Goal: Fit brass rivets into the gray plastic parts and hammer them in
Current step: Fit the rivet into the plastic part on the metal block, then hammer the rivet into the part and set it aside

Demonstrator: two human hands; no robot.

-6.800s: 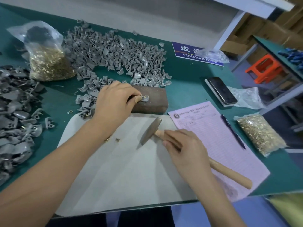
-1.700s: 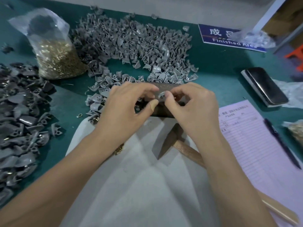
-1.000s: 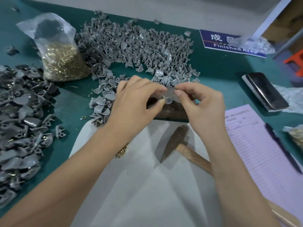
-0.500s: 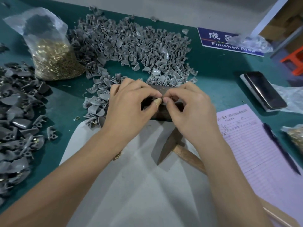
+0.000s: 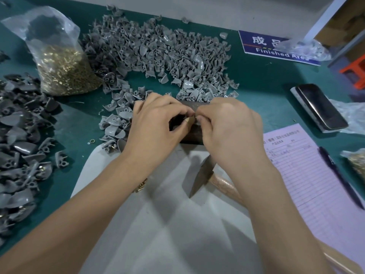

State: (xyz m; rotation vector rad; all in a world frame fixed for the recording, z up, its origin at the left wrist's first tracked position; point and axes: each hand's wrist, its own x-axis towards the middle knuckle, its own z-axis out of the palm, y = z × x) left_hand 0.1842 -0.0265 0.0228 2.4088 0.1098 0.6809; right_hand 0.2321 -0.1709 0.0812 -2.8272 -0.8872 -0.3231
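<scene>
My left hand [image 5: 156,123] and my right hand [image 5: 229,125] meet fingertip to fingertip over the dark metal block [image 5: 190,136]. Together they pinch a small gray plastic part [image 5: 195,118], which the fingers almost hide. No rivet shows between the fingers. The hammer [image 5: 203,175] lies loose on the white sheet [image 5: 167,234], just under my right wrist. Behind the block spreads a big pile of gray parts [image 5: 158,54]. A clear bag of brass rivets [image 5: 63,70] stands at the back left. A few loose rivets [image 5: 141,185] lie beside my left forearm.
A darker pile of parts [image 5: 19,135] covers the left edge of the green table. On the right lie a phone [image 5: 320,107], a pink form [image 5: 316,184], a pen [image 5: 339,178] and a second rivet bag [image 5: 357,163]. A blue "Finished Area" sign [image 5: 272,48] sits at the back.
My right hand has let go of the hammer, which now lies on the sheet, and joined my left hand. Both hands, with the part, have sunk closer to the block.
</scene>
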